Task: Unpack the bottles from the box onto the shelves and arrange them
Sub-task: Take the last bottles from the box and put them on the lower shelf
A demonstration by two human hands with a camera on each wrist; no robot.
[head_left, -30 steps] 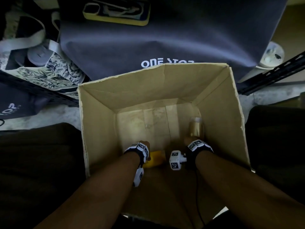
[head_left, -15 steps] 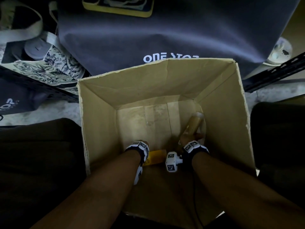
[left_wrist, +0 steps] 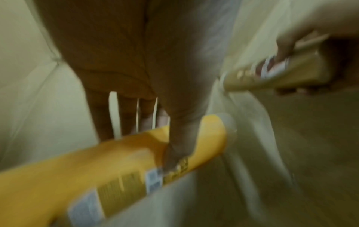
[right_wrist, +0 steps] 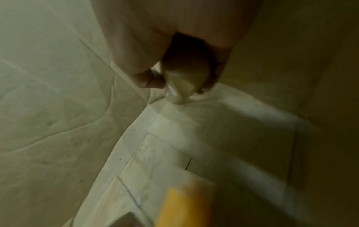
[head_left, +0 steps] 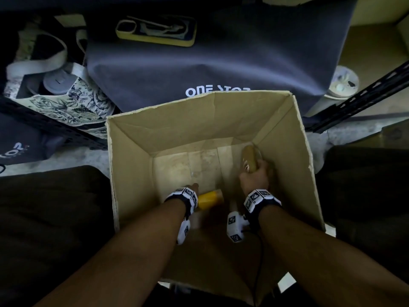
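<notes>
Yellow bottle [head_left: 210, 199] inside cardboard box [head_left: 132, 165], low near floor; left hand [left_wrist: 139, 86] wraps it, thumb over label, long axis level, running sideways across box. Tan bottle [head_left: 250, 158] in right hand [head_left: 254, 179], fingers [right_wrist: 219, 73] curled round it, tilted toward far right corner. Beyond box: grey cloth [head_left: 210, 63], phone case [head_left: 155, 33] on it, patterned bag [head_left: 73, 105] at left.

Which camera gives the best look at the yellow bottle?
The left wrist view: the yellow plastic bottle fills the frame, label visible though blurred. The head view shows only its end beside the left hand; the right wrist view catches a blurred corner.
</notes>
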